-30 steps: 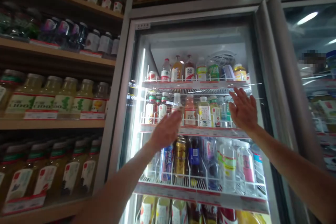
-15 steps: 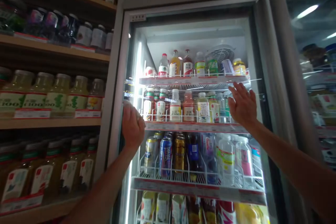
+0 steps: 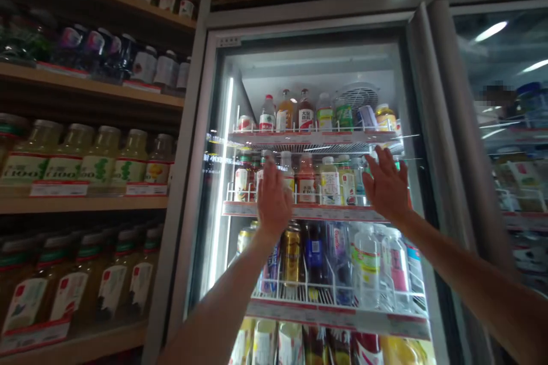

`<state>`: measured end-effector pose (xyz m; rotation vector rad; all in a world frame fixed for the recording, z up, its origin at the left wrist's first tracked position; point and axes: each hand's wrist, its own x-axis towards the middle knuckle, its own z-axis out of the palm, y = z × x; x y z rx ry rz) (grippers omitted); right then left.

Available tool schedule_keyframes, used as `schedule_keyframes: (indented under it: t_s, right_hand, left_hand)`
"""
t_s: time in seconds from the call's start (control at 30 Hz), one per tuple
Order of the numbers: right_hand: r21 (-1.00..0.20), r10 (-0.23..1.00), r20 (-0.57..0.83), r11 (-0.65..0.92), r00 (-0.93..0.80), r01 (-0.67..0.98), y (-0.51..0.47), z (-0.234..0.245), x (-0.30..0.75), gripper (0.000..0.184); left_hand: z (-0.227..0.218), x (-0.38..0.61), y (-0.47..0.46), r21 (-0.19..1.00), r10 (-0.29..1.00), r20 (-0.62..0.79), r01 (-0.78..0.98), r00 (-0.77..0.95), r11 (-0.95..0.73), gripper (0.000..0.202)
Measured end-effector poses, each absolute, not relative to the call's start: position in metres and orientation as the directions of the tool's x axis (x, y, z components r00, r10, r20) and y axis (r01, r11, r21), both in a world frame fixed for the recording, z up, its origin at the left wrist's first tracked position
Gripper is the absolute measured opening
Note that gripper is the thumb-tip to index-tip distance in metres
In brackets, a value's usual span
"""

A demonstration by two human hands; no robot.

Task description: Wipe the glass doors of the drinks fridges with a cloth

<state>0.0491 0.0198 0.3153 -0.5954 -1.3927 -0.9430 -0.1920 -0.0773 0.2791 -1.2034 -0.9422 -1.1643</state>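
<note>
A tall glass-door drinks fridge (image 3: 432, 80) stands before me, its door closed and its inside lit. My left hand (image 3: 274, 199) is raised in front of the glass with its fingers stretched up, over the bottles of the second shelf. Further right, my right hand (image 3: 387, 185) is open with fingers spread, near the right end of that shelf. Neither hand holds anything; whether the palms touch the glass I cannot tell. Between them show a pink bottle (image 3: 306, 179) and a tea bottle (image 3: 329, 181). My left forearm covers some cans, including part of a blue can (image 3: 271, 268).
Wooden shelves (image 3: 85, 203) with rows of juice bottles (image 3: 132, 162) flank the fridge on the left. A second glass door (image 3: 509, 120) is on the right, beside vertical metal handles (image 3: 449, 108). Lights reflect in the glass.
My left hand has left the fridge door's left edge and moved right across the glass, its fingers now straightened. My right hand stays raised in nearly the same place. The view has shifted slightly.
</note>
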Motion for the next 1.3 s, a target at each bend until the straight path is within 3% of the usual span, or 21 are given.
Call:
schedule_keyframes:
  t_s: [0.1,0.17,0.23,0.3,0.4,0.47,0.57,0.6,0.63,0.67,0.73,0.8,0.83,0.93,1.0,1.03,1.13,1.2,1.23,1.3]
  right_hand:
    - [0.275,-0.215,0.958,0.513,-0.188,0.813,0.013,0.291,0.037,0.052]
    - [0.329,-0.231,0.942,0.499,-0.243,0.802,0.015,0.278,0.034,0.055]
    - [0.338,-0.240,0.939,0.497,-0.248,0.799,0.019,0.272,0.035,0.057]
    - [0.332,-0.237,0.941,0.503,-0.242,0.798,0.021,0.271,0.036,0.057]
    - [0.324,-0.237,0.944,0.521,-0.231,0.790,0.020,0.273,0.038,0.055]
    - [0.329,-0.251,0.941,0.535,-0.226,0.778,0.019,0.274,0.038,0.054]
    - [0.343,-0.286,0.934,0.548,-0.215,0.763,0.019,0.273,0.038,0.052]
    - [0.345,-0.292,0.933,0.551,-0.211,0.760,0.019,0.273,0.038,0.051]
    - [0.344,-0.294,0.933,0.552,-0.209,0.759,0.020,0.272,0.038,0.050]
    - [0.342,-0.293,0.934,0.553,-0.207,0.759,0.020,0.272,0.038,0.050]
    - [0.330,-0.288,0.938,0.557,-0.195,0.763,0.021,0.271,0.037,0.049]
    - [0.321,-0.290,0.939,0.559,-0.183,0.765,0.022,0.271,0.036,0.048]
    - [0.321,-0.294,0.939,0.560,-0.180,0.764,0.022,0.271,0.036,0.048]
    - [0.333,-0.305,0.934,0.552,-0.187,0.764,0.021,0.271,0.036,0.047]
    - [0.334,-0.302,0.934,0.543,-0.192,0.770,0.021,0.271,0.037,0.047]
    - [0.332,-0.298,0.935,0.539,-0.194,0.774,0.020,0.271,0.037,0.047]
    - [0.335,-0.295,0.935,0.537,-0.200,0.774,0.020,0.271,0.036,0.049]
    - [0.335,-0.299,0.934,0.541,-0.196,0.771,0.020,0.271,0.036,0.051]
    - [0.337,-0.301,0.933,0.544,-0.195,0.769,0.020,0.271,0.036,0.051]
    - [0.338,-0.300,0.933,0.552,-0.196,0.763,0.021,0.271,0.037,0.052]
  left_hand:
    - [0.259,-0.167,-0.072,-0.571,0.055,0.816,0.817,0.576,-0.082,0.062]
    - [0.255,-0.176,-0.074,-0.668,0.110,0.734,0.742,0.670,-0.061,0.058]
    - [0.263,-0.208,-0.083,-0.561,0.049,0.828,0.828,0.559,0.026,0.055]
    - [0.272,-0.243,-0.094,-0.337,-0.096,0.933,0.937,0.346,0.096,0.054]
    - [0.265,-0.263,-0.106,-0.121,-0.240,0.960,0.986,0.145,0.113,0.057]
    - [0.244,-0.253,-0.109,-0.217,-0.147,0.962,0.972,0.229,0.091,0.061]
    - [0.215,-0.242,-0.111,-0.607,0.123,0.788,0.795,0.603,-0.010,0.062]
    - [0.211,-0.248,-0.112,-0.651,0.163,0.746,0.759,0.645,-0.021,0.062]
    - [0.210,-0.256,-0.115,-0.624,0.160,0.772,0.782,0.615,0.004,0.061]
    - [0.211,-0.267,-0.117,-0.520,0.108,0.852,0.852,0.513,0.056,0.060]
    - [0.214,-0.285,-0.120,-0.191,-0.082,0.976,0.972,0.203,0.135,0.059]
    - [0.212,-0.286,-0.120,-0.022,-0.186,0.982,0.992,0.045,0.121,0.060]
    - [0.207,-0.280,-0.118,-0.043,-0.161,0.985,0.994,0.059,0.105,0.060]
    - [0.191,-0.261,-0.117,-0.389,0.089,0.918,0.921,0.386,0.023,0.063]
    - [0.184,-0.265,-0.123,-0.532,0.171,0.834,0.847,0.525,-0.008,0.064]
    - [0.182,-0.272,-0.127,-0.521,0.148,0.846,0.853,0.512,0.021,0.064]
    - [0.175,-0.298,-0.136,-0.212,-0.075,0.971,0.964,0.226,0.159,0.065]
    - [0.164,-0.297,-0.135,-0.120,-0.117,0.983,0.979,0.141,0.167,0.065]
    - [0.157,-0.290,-0.133,-0.178,-0.065,0.980,0.973,0.188,0.146,0.065]
    - [0.145,-0.273,-0.127,-0.419,0.106,0.905,0.906,0.412,0.054,0.064]
